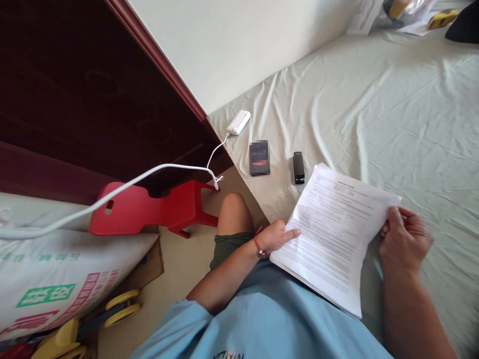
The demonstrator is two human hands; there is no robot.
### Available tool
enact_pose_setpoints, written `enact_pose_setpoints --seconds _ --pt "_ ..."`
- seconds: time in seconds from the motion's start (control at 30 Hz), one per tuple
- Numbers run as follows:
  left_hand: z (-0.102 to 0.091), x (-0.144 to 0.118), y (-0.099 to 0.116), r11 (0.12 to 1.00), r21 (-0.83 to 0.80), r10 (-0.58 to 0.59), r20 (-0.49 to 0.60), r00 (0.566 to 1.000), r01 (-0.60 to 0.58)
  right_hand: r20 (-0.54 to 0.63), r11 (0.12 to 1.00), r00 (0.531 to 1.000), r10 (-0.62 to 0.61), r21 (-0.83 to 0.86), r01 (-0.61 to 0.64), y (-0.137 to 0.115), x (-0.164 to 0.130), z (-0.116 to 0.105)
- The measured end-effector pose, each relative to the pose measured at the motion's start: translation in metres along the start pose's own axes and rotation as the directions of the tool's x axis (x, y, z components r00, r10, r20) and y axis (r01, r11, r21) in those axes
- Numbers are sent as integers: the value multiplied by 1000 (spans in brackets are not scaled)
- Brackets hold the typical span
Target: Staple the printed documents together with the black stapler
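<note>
A stack of printed papers [333, 234] lies tilted over my lap and the edge of the bed. At its left edge my left hand [279, 236] grips it, thumb on top and the other fingers hidden beneath. My right hand [406, 234] pinches the upper right corner, its fingers curled. Just beyond the papers a black stapler [298, 167] rests on the sheet. To the left of that lies a small dark flat item [259, 157], its face blurred out.
A white power strip [238, 122] sits near the wall, its cable hanging off the bed edge. Below stands a red plastic chair [183, 202] by a dark wooden panel [93, 99]. A large white sack [56, 279] is at lower left. A yellow object [442, 19] lies far right.
</note>
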State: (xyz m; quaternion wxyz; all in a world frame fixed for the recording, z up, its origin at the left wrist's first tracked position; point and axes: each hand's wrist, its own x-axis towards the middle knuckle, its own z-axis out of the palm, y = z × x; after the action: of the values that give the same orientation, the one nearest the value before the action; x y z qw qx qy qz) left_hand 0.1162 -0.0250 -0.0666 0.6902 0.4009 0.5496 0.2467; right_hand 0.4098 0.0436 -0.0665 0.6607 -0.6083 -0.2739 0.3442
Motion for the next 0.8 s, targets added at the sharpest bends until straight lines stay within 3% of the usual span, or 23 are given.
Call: enact_pose_setpoints --seconds 0.13,0.2,0.3,0.43,0.53,0.7,0.77,0.8 --pt "-3 3 3 999 39 21 -33 999 -19 -43 985 991 -125 -129 119 1 -2 0" --pt "-4 6 1 998 67 23 -48 999 -19 -44 988 993 -113 -113 107 2 -2 0" --pt "-2 7 -3 997 81 7 -75 997 -1 -22 998 998 -59 -36 58 3 -2 1" --pt "0 7 -5 1000 6 -12 -82 997 13 55 989 995 -79 130 72 1 -2 3" --pt "2 6 -3 998 -65 -17 -74 997 12 225 955 972 -69 296 0 -5 -6 3" --pt "2 3 -3 990 -140 -28 -80 996 16 564 936 826 -6 295 -194 -17 -16 -10" --pt "2 2 -2 989 -145 -31 -77 997 20 673 948 740 24 219 -229 -18 -14 -19" --pt "2 2 -2 993 -121 -22 -79 997 12 742 957 670 25 177 -231 -18 -12 -23"
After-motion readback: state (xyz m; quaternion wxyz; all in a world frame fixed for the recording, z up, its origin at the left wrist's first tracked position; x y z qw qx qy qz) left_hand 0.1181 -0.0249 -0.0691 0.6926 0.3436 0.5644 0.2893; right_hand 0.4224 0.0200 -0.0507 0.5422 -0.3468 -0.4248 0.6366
